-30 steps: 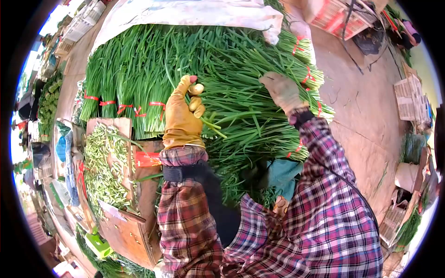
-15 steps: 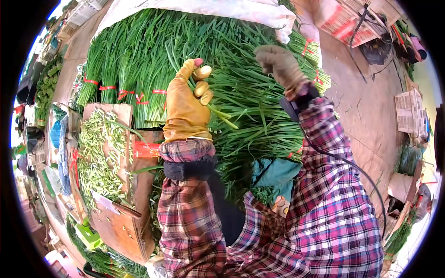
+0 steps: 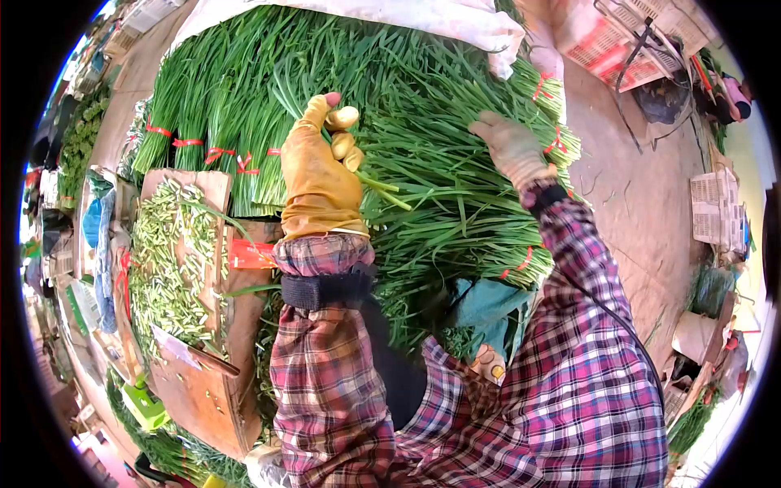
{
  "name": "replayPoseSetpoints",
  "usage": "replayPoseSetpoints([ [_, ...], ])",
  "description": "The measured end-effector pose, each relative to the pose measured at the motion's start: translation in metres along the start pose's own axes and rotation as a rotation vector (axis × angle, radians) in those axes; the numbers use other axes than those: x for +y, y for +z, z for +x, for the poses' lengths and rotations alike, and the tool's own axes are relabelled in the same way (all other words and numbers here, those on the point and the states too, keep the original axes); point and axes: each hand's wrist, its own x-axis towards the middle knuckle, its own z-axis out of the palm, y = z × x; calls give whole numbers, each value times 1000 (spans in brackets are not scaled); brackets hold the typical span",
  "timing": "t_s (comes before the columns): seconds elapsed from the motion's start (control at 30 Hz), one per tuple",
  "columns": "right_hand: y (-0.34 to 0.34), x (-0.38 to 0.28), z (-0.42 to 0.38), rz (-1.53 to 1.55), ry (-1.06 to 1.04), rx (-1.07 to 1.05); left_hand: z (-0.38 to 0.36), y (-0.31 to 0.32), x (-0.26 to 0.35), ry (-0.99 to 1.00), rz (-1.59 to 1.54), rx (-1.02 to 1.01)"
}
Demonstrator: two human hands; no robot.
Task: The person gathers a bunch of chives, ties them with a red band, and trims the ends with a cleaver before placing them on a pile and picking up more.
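L hand, yellow glove, curled round a few loose green stalks w/ fingers bent in, mid-scene. R hand, grey glove, lies flat and open on top of the big chive pile, far right. Tied bundles w/ red bands stand just left of L hand. Wooden board w/ cut trimmings sits near left.

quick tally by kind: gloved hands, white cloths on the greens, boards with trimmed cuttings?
Gloved hands: 2, left hand in a yellow glove gripping chive stalks, right hand in a grey glove resting on the chive pile
White cloths: 1, white cloth over the pile's far edge
Boards with cuttings: 1, board
Total: 4
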Motion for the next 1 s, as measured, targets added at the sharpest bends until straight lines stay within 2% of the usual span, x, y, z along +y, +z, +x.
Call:
replayPoseSetpoints([
  [0.03, 4, -4, 11, -148, -19, -72, -1, 1, 1, 2, 0, 5],
  [0.07, 8, -6, 25, -153, 113, -236, -3, 3, 2, 5, 20, 17],
  [0.1, 24, 5, 37, -150, 106, -237, -4, 5, 3, 7, 41, 28],
  [0.17, 66, 26, 50, 158, 128, -17, -5, 5, 8, 26, 11, 36],
  [0.2, 59, 5, 47, 636, 320, 359, -7, 4, 12, 54, 13, 36],
  [0.23, 21, -15, 46, 1012, 496, 190, -7, 1, 13, 78, 13, 36],
  [0.3, 12, -22, 16, 1308, 92, -73, -3, -11, 18, 100, 12, 18],
  [0.33, -5, -36, -1, 1086, -26, -502, -1, -15, 21, 109, 3, 30],
  [0.4, -20, -63, -42, 606, -189, -1144, 0, -18, 20, 110, -11, 47],
  [0.43, -17, -70, -54, 373, -244, -1366, -1, -16, 18, 97, 16, 43],
  [0.47, -6, -66, -56, 368, -248, -1374, -3, -13, 16, 86, 43, 42],
  [0.57, 46, -40, -44, 625, -171, -781, -11, -2, 10, 66, 91, 3],
  [0.6, 53, -39, -23, 622, -288, -565, -12, -2, 9, 66, 93, 2],
  [0.63, 47, -45, -3, 747, 38, -575, -11, -3, 8, 59, 95, 6],
  [0.67, 54, -43, 16, 836, 103, -476, -10, -3, 9, 54, 96, 11],
  [0.7, 52, -40, 40, 763, 189, -518, -9, -4, 10, 59, 96, 6],
  [0.77, 88, -31, 58, 792, 327, -473, -9, -7, 12, 51, 105, 53],
  [0.83, 79, -47, 52, 692, 255, -524, -6, -10, 17, 31, 89, 73],
  [0.87, 88, -52, 41, 734, 133, -390, -5, -12, 18, 44, 78, 63],
  [0.93, 37, -85, 9, 618, -78, -326, -5, -13, 18, 54, 51, 58],
  [1.0, 29, -104, -27, 686, -261, -156, -10, -13, 19, 95, 47, 15],
])
